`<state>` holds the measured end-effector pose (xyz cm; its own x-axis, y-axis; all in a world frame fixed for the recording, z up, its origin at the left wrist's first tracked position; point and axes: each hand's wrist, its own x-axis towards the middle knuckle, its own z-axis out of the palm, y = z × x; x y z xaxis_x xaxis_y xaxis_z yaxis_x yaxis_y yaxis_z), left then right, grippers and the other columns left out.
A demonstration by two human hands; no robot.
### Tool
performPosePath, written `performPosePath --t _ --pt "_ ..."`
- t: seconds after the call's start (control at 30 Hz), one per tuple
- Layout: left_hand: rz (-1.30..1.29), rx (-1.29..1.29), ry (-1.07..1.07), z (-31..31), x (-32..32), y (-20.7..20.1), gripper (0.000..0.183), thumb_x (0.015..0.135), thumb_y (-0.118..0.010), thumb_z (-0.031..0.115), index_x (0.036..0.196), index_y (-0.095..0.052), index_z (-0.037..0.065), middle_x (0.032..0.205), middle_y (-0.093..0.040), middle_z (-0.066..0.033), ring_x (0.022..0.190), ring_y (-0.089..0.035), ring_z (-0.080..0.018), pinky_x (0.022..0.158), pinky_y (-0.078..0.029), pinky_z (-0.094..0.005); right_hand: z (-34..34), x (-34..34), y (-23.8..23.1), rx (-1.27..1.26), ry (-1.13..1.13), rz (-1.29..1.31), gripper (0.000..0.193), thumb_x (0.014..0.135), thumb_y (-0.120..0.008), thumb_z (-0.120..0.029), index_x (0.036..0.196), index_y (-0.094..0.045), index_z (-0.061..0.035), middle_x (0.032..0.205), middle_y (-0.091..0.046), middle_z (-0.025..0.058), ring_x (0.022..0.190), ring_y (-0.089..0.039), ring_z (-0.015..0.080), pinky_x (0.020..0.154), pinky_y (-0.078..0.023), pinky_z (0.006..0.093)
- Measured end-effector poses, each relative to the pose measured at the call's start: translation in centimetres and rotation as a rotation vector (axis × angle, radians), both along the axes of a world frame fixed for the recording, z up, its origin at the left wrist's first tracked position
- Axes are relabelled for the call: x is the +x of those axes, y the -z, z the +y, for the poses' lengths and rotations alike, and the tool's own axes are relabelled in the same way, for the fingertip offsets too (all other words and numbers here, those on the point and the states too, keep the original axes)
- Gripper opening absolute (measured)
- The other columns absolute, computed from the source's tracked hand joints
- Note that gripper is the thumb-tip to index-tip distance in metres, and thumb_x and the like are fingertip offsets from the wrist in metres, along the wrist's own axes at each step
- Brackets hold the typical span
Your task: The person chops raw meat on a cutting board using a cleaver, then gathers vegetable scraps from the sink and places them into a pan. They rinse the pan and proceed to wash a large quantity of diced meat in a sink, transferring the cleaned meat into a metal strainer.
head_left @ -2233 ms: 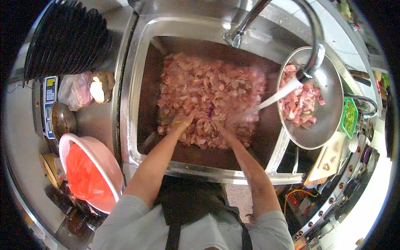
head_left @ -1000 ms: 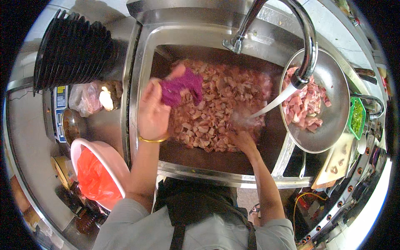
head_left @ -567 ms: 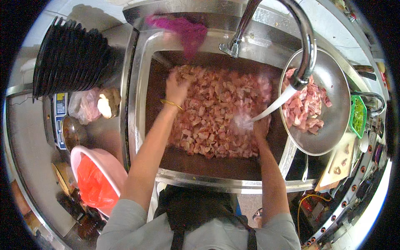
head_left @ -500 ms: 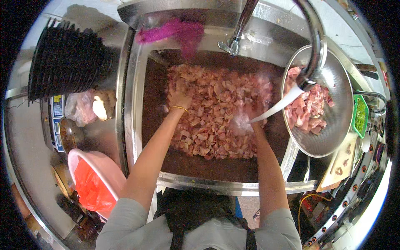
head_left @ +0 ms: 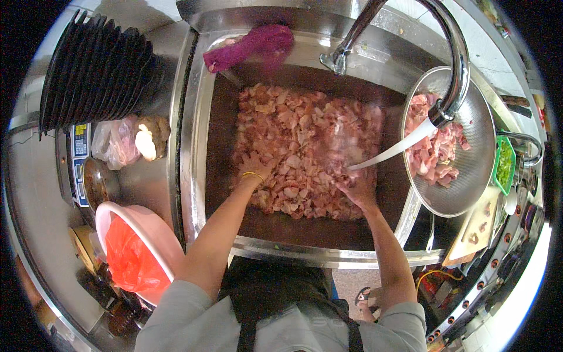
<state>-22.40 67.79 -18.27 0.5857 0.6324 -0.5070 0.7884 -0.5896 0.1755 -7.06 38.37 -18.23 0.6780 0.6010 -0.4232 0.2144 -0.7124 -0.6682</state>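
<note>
A wide layer of chopped raw meat pieces fills the middle of a steel sink. My left hand, with a yellow band at the wrist, lies on the near left part of the meat, fingers spread. Toward the near right, my right hand rests palm down on the pieces with its fingers stretched out, some tips sunk among them. Neither hand grips anything. From the chrome faucet a stream of water runs down to the left and lands just beyond my right hand.
A mesh strainer holding more meat sits on the sink's right side. Beyond the sink's far edge lies a purple cloth. At left are stacked black trays, a scale and a pink basin; at right, a cutting board.
Both hands have drawn nearer to me across the meat. My right hand has come out from under the water's splash and now shows plainly. The whole view has shifted slightly.
</note>
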Motion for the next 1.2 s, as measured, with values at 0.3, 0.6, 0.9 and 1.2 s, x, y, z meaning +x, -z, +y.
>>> performPosePath --t 0.3,0.6,0.9,1.2 --pt "-0.183 -1.198 -0.459 -7.8 3.8 3.1 0.088 0.085 -0.058 0.065 0.143 -0.043 0.0 0.143 -0.047 -0.0188 0.134 -0.043 -0.0312 0.11 -0.034 -0.0394 2.3 -3.6 3.3 0.143 0.549 0.958 0.063 0.088 -0.067 -0.05 0.129 -0.049 -0.0059 0.11 -0.06 0.0067 0.099 -0.06 0.0193 0.087 -0.052 0.0374" --pt "-0.285 -1.155 -0.504 -10.9 16.8 0.2 0.074 0.09 -0.058 0.049 0.142 -0.042 -0.001 0.142 -0.047 -0.0209 0.134 -0.041 -0.0311 0.111 -0.033 -0.0399 -0.4 5.9 1.8 0.216 0.565 0.215 0.057 0.095 -0.054 -0.042 0.14 -0.043 -0.0085 0.132 -0.055 0.0146 0.102 -0.064 0.0291 0.077 -0.055 0.041" --pt "0.072 -0.562 0.137 -9.0 19.3 2.1 0.087 0.09 -0.043 0.065 0.148 -0.033 0.002 0.135 -0.048 -0.0339 0.131 -0.045 -0.0376 0.11 -0.034 -0.046 -3.6 8.2 15.2 -0.483 -0.007 -0.577 0.092 0.073 -0.075 -0.036 0.151 -0.031 -0.017 0.15 -0.035 0.0211 0.132 -0.038 0.0413 0.107 -0.031 0.0532" --pt "-0.492 -1.018 -0.579 -15.0 12.6 3.5 0.067 0.094 -0.05 0.054 0.139 -0.05 0.004 0.137 -0.053 -0.0218 0.127 -0.051 -0.0293 0.104 -0.039 -0.0395 1.8 0.4 6.8 0.436 0.441 0.078 0.058 0.085 -0.068 -0.034 0.13 -0.045 -0.0058 0.128 -0.049 0.0191 0.114 -0.049 0.0334 0.096 -0.038 0.0464"
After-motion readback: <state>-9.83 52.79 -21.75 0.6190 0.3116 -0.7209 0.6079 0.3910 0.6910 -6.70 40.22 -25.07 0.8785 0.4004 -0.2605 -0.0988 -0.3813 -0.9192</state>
